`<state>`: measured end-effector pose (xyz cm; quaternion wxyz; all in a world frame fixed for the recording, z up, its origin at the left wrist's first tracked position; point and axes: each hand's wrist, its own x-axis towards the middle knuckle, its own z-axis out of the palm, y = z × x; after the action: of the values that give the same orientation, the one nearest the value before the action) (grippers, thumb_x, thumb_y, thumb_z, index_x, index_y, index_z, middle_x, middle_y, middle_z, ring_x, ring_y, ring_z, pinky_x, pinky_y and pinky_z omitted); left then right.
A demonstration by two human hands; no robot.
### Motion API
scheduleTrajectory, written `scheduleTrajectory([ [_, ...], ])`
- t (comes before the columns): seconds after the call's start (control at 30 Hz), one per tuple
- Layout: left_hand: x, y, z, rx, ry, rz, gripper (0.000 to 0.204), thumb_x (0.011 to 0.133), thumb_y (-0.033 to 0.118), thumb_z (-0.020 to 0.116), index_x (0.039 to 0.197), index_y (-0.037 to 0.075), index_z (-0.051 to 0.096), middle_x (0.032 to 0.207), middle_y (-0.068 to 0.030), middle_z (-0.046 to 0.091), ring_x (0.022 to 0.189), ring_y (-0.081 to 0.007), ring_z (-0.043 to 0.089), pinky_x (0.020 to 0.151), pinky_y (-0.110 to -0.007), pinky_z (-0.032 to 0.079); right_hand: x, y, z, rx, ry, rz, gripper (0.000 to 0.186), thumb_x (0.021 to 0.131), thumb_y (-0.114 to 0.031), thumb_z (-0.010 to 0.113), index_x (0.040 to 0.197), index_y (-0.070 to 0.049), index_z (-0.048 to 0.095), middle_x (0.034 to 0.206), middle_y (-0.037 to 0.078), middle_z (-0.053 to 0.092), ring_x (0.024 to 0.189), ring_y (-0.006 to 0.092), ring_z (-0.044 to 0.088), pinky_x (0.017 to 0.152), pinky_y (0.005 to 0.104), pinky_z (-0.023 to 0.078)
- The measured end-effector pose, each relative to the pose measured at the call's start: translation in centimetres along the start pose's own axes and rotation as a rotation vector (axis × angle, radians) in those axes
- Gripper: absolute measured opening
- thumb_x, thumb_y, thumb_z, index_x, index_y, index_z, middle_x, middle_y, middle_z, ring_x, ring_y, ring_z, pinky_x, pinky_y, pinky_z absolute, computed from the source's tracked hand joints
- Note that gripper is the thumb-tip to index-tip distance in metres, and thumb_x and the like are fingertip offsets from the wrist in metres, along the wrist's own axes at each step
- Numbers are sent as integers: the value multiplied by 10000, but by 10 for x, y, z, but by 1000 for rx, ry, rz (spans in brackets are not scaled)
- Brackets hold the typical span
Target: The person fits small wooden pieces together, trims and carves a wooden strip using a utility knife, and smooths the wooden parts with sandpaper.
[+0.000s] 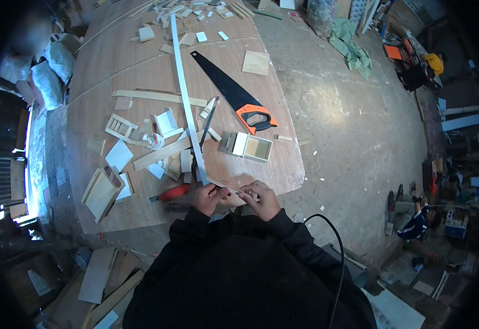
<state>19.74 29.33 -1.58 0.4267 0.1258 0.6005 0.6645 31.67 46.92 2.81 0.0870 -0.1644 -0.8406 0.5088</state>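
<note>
Both my hands hold a thin, short wooden strip [224,186] just above the near edge of the plywood worktop [283,164]. My left hand [206,198] pinches its left end and my right hand [260,198] grips its right end. Directly ahead lies a long white strip [184,93] that runs away from me. A small open wooden box [258,148] sits just beyond my right hand. A red-handled tool [171,193] lies on the board left of my left hand.
A black handsaw with an orange handle [234,93] lies diagonally on the worktop. Wood offcuts and small frames [120,127] are scattered to the left. A black cable [335,247] trails past my right side. Concrete floor [349,131] spreads to the right, with clutter along the far right.
</note>
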Motion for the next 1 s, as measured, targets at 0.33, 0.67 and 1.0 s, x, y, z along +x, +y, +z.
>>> scheduleTrajectory([
  [0.33,15,37,-16,467,-156,-160,316,924,237,690,1078,-38,669,916,-58,691,836,-62,596,714,-223,465,-4,-9,4,-81,67,108,267,810,-195,775,972,9,718,875,155,642,841,290,636,763,346,498],
  [0.67,35,19,-33,-141,-167,-9,338,967,218,618,1164,-56,608,975,-67,662,818,-115,635,756,-272,537,-12,-5,-6,808,71,548,305,1001,-261,565,1121,-8,686,775,-48,576,698,43,487,661,216,412],
  [1.0,48,14,-40,82,-103,8,232,952,172,630,1079,-16,580,921,-62,673,796,-98,631,728,-267,544,-9,-7,-12,544,122,394,165,938,-120,659,1029,18,664,856,-41,631,751,19,534,681,198,436],
])
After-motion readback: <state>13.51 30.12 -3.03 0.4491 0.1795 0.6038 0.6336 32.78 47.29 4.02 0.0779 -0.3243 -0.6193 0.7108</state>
